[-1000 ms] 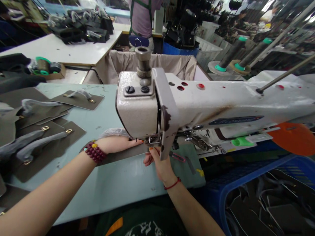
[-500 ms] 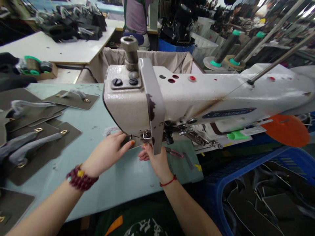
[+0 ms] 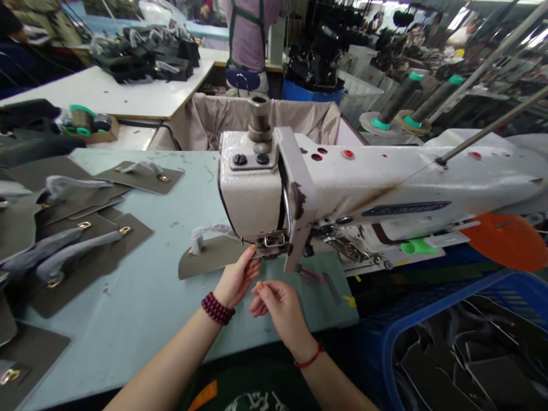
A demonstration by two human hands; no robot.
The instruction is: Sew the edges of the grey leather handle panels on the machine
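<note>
A grey-brown bag panel (image 3: 209, 257) with a plastic-wrapped handle (image 3: 212, 231) lies on the table, its right end under the head of the white sewing machine (image 3: 250, 197). My left hand (image 3: 240, 274) pinches the panel's near edge, thumb on top, just beside the presser foot area. My right hand (image 3: 276, 305) is a little nearer to me and to the right, apart from the panel. Its thumb and forefinger are pressed together; whatever is between them is too small to make out. The needle is hidden behind the machine's guard (image 3: 295, 197).
Several similar panels with wrapped handles (image 3: 85, 257) lie at the left of the pale green table (image 3: 158, 319). A blue basket (image 3: 385, 342) of panels stands at the right. Pink-handled snips (image 3: 310, 275) lie by the machine. Two thread cones (image 3: 398, 100) stand behind; a person (image 3: 248, 40) is farther back.
My left hand has moved from atop the panel to its near edge. My right hand has drawn back toward me from the machine. The view has shifted, showing more of the panel.
</note>
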